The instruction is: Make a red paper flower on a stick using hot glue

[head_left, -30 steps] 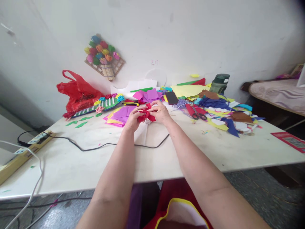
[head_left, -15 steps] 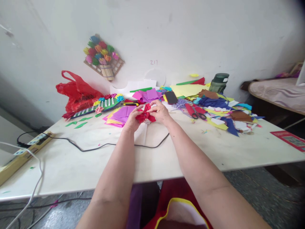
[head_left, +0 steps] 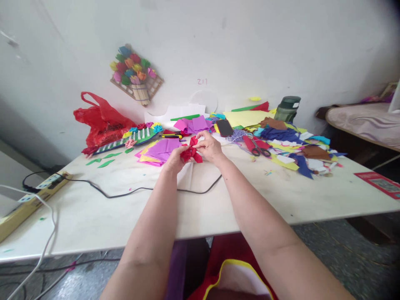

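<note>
Near edge of table [head_left: 103, 225]: bare strip below forearms; blk cable [head_left: 109, 197] crosses it L to R, passing behind L forearm, run that way prob. because its plug end sits at the power strip [head_left: 37, 200], far L. Beyond cable, approx. mid-table, red crumpled-paper pc [head_left: 192, 155] w/ petal-like flaps, held between both hands, not laid down. L hand [head_left: 175, 160]: fingers curled round its L side, gripping it; looks like the steadying hand. R hand [head_left: 210, 148]: thumb + fingertips close together, pinching upper R edge of same pc; prob. held this way so R tips can work one flap w/o crushing the rest. Just L of hands, stack of purple/yellow sheets [head_left: 161, 151], presumably within reach on purpose; green leaf shapes [head_left: 105, 163] lie separate, further L, prob. spread so they don't get creased. To R, scissors [head_left: 256, 148] on red paper, handles twd person, handy for pickup. Next back: scrap heap [head_left: 275, 135] pushed R, likely to free work area; twine [head_left: 236, 135], dark phone-like slab [head_left: 224, 128], cutter [head_left: 171, 136]. Rear L: flower-trimmed board [head_left: 145, 137], red bag [head_left: 101, 125]. Rear R: bottle [head_left: 286, 110], upright. Farthest: paper bouquet [head_left: 134, 73] on wall.
</note>
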Demonstrator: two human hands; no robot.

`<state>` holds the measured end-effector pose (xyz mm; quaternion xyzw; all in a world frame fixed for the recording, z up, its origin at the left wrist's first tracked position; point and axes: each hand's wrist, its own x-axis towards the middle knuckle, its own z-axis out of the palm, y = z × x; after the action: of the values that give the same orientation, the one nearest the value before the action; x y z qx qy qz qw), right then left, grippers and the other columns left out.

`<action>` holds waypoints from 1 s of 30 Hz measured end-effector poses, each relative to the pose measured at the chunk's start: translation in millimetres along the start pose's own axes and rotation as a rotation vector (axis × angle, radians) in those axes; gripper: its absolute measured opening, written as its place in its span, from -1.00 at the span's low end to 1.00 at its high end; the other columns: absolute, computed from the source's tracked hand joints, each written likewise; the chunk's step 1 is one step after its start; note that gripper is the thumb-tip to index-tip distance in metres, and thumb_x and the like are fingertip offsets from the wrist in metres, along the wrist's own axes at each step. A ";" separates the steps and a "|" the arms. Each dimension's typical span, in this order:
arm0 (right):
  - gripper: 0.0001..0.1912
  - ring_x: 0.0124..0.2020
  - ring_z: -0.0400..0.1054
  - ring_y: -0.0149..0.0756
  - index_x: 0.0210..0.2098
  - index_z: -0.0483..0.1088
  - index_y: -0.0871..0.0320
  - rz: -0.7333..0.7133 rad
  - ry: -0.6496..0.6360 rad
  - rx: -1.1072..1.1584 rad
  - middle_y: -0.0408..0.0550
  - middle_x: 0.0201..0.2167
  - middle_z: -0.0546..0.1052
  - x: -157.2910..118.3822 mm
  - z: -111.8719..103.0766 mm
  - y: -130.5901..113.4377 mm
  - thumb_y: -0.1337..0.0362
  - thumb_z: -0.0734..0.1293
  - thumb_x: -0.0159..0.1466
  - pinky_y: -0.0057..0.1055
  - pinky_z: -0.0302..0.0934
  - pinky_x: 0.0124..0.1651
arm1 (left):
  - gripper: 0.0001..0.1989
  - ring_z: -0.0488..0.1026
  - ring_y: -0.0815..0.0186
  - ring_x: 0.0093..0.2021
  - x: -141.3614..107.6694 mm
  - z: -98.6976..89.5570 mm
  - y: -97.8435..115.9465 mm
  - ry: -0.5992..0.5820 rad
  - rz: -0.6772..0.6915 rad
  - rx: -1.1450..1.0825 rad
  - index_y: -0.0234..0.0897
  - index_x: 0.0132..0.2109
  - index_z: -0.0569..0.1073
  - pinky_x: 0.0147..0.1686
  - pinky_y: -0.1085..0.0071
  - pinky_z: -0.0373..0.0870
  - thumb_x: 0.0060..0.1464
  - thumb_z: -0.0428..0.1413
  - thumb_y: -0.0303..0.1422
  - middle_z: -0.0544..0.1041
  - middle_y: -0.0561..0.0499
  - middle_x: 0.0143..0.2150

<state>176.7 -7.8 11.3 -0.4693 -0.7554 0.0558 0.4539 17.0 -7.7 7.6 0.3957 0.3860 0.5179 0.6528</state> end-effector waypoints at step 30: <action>-0.84 -0.13 0.46 -0.31 -0.29 0.61 -0.04 -0.025 -0.045 -0.112 -0.21 0.05 0.50 -2.5 -0.6 7.1 0.31 0.37 0.22 -0.37 0.31 -0.10 | -0.85 0.43 0.43 -0.65 2.5 -4.4 -3.8 -0.077 0.080 0.122 -0.40 -0.32 0.47 -0.62 0.56 0.41 0.10 0.22 -0.37 0.54 -0.03 -0.53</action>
<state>182.2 -6.0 6.4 -0.4832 -0.7732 0.0184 0.4104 14.9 -5.3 2.2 0.4696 0.3754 0.5032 0.6208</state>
